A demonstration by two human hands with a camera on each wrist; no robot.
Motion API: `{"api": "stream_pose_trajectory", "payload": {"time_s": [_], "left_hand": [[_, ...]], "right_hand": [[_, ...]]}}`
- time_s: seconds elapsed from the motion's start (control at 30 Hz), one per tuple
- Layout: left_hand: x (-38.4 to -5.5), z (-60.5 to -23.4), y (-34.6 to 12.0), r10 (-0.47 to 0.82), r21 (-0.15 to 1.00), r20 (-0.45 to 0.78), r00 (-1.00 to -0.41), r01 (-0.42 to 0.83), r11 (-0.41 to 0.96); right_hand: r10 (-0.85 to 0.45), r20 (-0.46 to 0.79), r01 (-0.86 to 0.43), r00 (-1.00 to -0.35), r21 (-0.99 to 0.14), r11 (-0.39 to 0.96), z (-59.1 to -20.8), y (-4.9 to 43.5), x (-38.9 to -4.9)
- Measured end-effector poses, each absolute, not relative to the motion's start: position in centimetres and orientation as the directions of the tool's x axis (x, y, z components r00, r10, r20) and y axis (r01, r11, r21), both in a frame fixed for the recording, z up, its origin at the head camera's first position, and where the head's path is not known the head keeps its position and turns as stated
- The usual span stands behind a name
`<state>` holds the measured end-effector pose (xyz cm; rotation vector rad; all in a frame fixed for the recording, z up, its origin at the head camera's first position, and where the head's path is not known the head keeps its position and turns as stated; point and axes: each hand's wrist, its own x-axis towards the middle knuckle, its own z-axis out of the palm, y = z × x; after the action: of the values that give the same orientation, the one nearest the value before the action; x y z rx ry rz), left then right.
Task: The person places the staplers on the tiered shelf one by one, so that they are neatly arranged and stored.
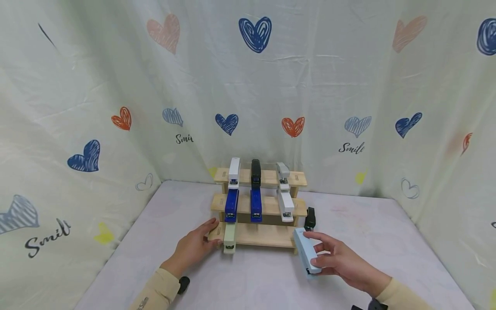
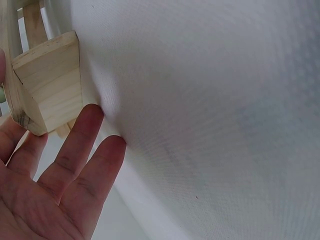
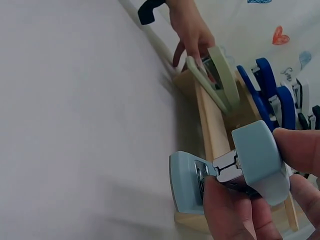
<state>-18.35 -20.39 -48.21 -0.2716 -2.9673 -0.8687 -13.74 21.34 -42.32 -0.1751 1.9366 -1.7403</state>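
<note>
My right hand (image 1: 341,260) holds a light blue stapler (image 1: 306,249) between thumb and fingers, off the right front of a three-step wooden display rack (image 1: 267,234). Seen from the right wrist, the stapler's jaws stand apart, with the thumb and fingers around its light blue top arm (image 3: 257,160). At the rack's other end, my left hand (image 1: 195,247) pinches the end of the lowest step. Its outer fingers (image 2: 95,170) stretch past the wood in the left wrist view. Close to the left thumb, a pale green stapler (image 1: 230,237) lies on that step.
Two blue staplers (image 1: 231,206) and a white one (image 1: 286,206) lie on the middle step. White (image 1: 234,172), black (image 1: 255,172) and grey (image 1: 283,172) staplers line the top. Another black stapler (image 1: 310,218) is right of the rack. A patterned curtain (image 1: 248,86) encloses the white table (image 1: 186,198).
</note>
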Motion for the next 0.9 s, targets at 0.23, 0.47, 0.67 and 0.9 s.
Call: {"api": "stream_pose_trajectory", "payload": {"time_s": [0.23, 0.47, 0.67, 0.9], "left_hand": [[-18.4, -48.3, -20.4, 0.155, 0.531, 0.081, -0.984, 0.175, 0.829], [-18.4, -48.3, -20.4, 0.154, 0.536, 0.082, -0.985, 0.174, 0.826], [-18.4, -48.4, -20.5, 0.156, 0.538, 0.085, -0.984, 0.177, 0.824], [-18.3, -48.2, -20.4, 0.155, 0.537, 0.079, -0.985, 0.173, 0.825]], "right_hand": [[-0.461, -0.301, 0.252, -0.835, -0.953, 0.166, -42.4, 18.6, -14.2], [-0.485, -0.303, 0.262, -0.821, -0.953, 0.153, -42.5, 14.8, -15.2], [-0.478, -0.284, 0.255, -0.831, -0.959, 0.127, -43.1, 12.0, -16.0], [-0.445, -0.282, 0.263, -0.85, -0.959, 0.104, -43.1, 10.1, -16.5]]}}
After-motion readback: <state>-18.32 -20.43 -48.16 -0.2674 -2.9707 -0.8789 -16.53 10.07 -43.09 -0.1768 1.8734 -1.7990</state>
